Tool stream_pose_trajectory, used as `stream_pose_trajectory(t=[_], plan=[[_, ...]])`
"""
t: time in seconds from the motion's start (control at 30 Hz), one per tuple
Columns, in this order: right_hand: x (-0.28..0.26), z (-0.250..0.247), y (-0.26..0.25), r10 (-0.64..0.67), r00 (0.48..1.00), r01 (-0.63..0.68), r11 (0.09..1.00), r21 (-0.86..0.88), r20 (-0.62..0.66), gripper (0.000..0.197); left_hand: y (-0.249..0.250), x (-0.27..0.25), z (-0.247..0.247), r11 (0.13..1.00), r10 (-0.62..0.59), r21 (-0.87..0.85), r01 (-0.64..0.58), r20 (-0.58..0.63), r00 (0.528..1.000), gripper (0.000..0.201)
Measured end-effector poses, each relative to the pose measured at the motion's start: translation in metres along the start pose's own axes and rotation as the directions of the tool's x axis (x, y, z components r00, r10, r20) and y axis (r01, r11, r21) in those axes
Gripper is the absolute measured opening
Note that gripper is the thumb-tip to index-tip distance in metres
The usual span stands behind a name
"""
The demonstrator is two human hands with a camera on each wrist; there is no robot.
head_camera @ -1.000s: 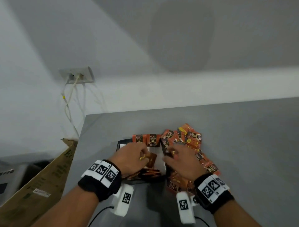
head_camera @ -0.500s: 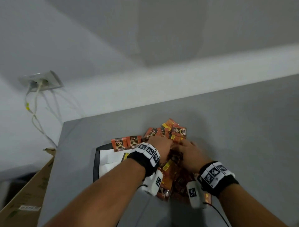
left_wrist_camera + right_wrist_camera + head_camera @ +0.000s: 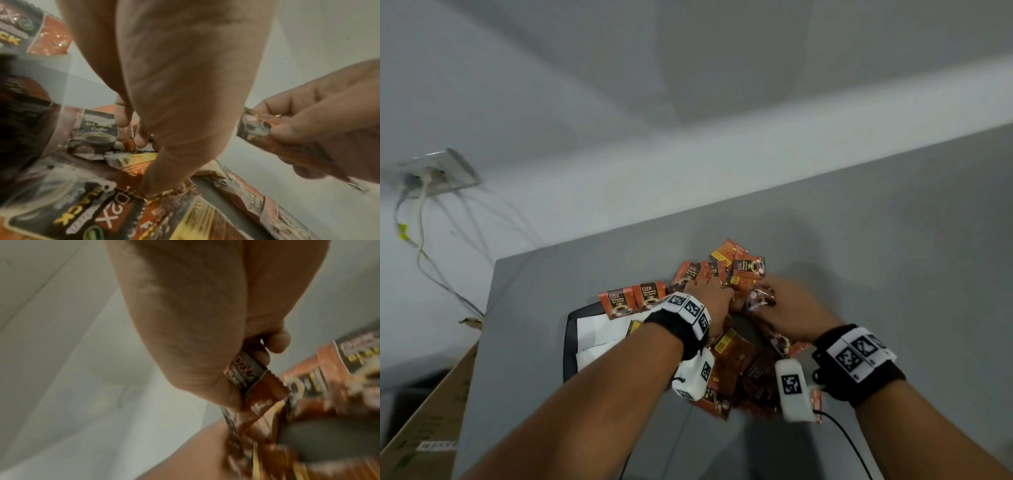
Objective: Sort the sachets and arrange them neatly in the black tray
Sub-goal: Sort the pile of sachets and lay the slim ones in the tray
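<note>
A black tray (image 3: 567,342) lined with white paper (image 3: 599,332) lies on the grey table, and two orange-and-black coffee sachets (image 3: 633,298) stand at its far edge. To its right sprawls a loose pile of the same sachets (image 3: 736,356). My left hand (image 3: 709,294) reaches into the far part of the pile; in the left wrist view its fingertips (image 3: 141,139) pinch an orange sachet edge (image 3: 130,144). Beside it, my right hand (image 3: 780,305) grips one sachet (image 3: 246,374) between thumb and fingers, also seen in the left wrist view (image 3: 257,128).
A cardboard box (image 3: 424,421) stands on the floor past the table's left edge (image 3: 482,342). A wall socket (image 3: 438,174) with hanging cables sits at the far left. A black cable (image 3: 849,442) trails from my right wrist. Bare grey tabletop (image 3: 893,274) stretches to the right.
My left hand has left the tray and moved right into the pile. My right hand has shifted slightly away from me and holds a sachet. The head view has swung right.
</note>
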State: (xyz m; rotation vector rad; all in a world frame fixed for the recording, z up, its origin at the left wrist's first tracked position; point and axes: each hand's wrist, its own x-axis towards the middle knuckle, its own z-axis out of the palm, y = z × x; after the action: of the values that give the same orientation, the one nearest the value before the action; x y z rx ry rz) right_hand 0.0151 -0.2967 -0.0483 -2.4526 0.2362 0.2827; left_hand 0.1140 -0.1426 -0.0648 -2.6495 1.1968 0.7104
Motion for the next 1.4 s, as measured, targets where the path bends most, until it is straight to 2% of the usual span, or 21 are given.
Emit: stream_pose_trajectory(t=[0.1, 0.13, 0.23, 0.3, 0.37, 0.5, 0.63, 0.7, 0.8, 0.87, 0.97, 1.03, 1.1, 1.2, 1.3, 1.4], plan=[[-0.019, 0.01, -0.027, -0.057, 0.98, 0.073, 0.995, -0.075, 0.192, 0.015, 0.0, -0.001, -0.003, 1.0, 0.006, -0.009, -0.005, 0.031, 0.999, 0.046], [-0.022, 0.02, -0.031, -0.058, 0.978, 0.078, 0.993, -0.091, 0.203, 0.017, -0.001, -0.001, -0.005, 1.0, 0.015, -0.015, -0.014, 0.038, 0.999, 0.044], [-0.025, 0.051, -0.03, 0.052, 0.989, -0.029, 0.987, -0.158, 0.14, 0.023, -0.001, -0.001, -0.008, 0.998, 0.024, -0.066, -0.021, 0.043, 0.999, 0.039], [-0.026, 0.066, -0.026, 0.15, 0.986, -0.131, 0.967, -0.219, 0.069, 0.039, -0.001, 0.0, -0.007, 0.991, 0.022, -0.135, -0.016, 0.047, 0.999, 0.037], [-0.026, 0.071, -0.024, 0.161, 0.987, -0.155, 0.958, -0.241, 0.007, 0.046, -0.001, 0.002, -0.008, 0.985, 0.028, -0.17, -0.021, 0.039, 0.999, 0.036], [-0.023, 0.072, -0.019, 0.149, 0.989, -0.147, 0.962, -0.229, -0.008, 0.034, -0.006, 0.006, -0.017, 0.951, 0.012, -0.309, -0.021, -0.031, 0.999, 0.026], [-0.021, 0.072, -0.021, 0.156, 0.988, -0.155, 0.975, -0.162, -0.009, 0.041, -0.024, 0.007, -0.044, 0.866, -0.118, -0.499, 0.021, -0.163, 0.98, 0.007], [-0.021, 0.073, -0.024, 0.154, 0.988, -0.149, 0.964, -0.22, 0.004, 0.051, -0.039, 0.01, -0.055, 0.86, -0.207, -0.506, 0.075, -0.211, 0.955, 0.011], [-0.021, 0.074, -0.028, 0.151, 0.988, -0.139, 0.955, -0.262, 0.027, 0.061, -0.052, 0.015, -0.059, 0.848, -0.293, -0.501, 0.171, -0.175, 0.94, 0.032], [-0.019, 0.075, -0.028, 0.136, 0.991, -0.129, 0.966, -0.224, 0.017, 0.057, -0.052, 0.016, -0.054, 0.85, -0.332, -0.466, 0.247, -0.108, 0.937, 0.05], [-0.018, 0.074, -0.03, 0.117, 0.993, -0.118, 0.974, -0.194, -0.014, 0.049, -0.046, 0.02, -0.04, 0.876, -0.377, -0.332, 0.35, -0.018, 0.926, 0.06], [-0.017, 0.073, -0.028, 0.11, 0.994, -0.113, 0.975, -0.189, -0.027, 0.047, -0.04, 0.03, -0.03, 0.89, -0.396, -0.23, 0.393, 0.035, 0.918, 0.052], [-0.018, 0.069, -0.026, 0.107, 0.994, -0.106, 0.98, -0.167, -0.004, 0.044, -0.032, 0.032, -0.03, 0.899, -0.381, -0.212, 0.383, 0.053, 0.923, 0.036], [-0.016, 0.059, -0.022, 0.115, 0.992, -0.11, 0.99, -0.083, 0.049, 0.039, -0.029, 0.037, -0.031, 0.904, -0.381, -0.198, 0.378, 0.021, 0.924, 0.024], [-0.002, 0.036, -0.015, 0.137, 0.99, -0.139, 0.988, 0.06, 0.035, 0.031, -0.031, 0.041, -0.026, 0.881, -0.435, -0.211, 0.424, -0.009, 0.9, 0.041], [0.028, 0.008, -0.004, 0.115, 0.992, -0.107, 0.986, 0.13, -0.058, 0.019, -0.033, 0.041, -0.026, 0.876, -0.446, -0.223, 0.427, -0.04, 0.894, 0.044]])
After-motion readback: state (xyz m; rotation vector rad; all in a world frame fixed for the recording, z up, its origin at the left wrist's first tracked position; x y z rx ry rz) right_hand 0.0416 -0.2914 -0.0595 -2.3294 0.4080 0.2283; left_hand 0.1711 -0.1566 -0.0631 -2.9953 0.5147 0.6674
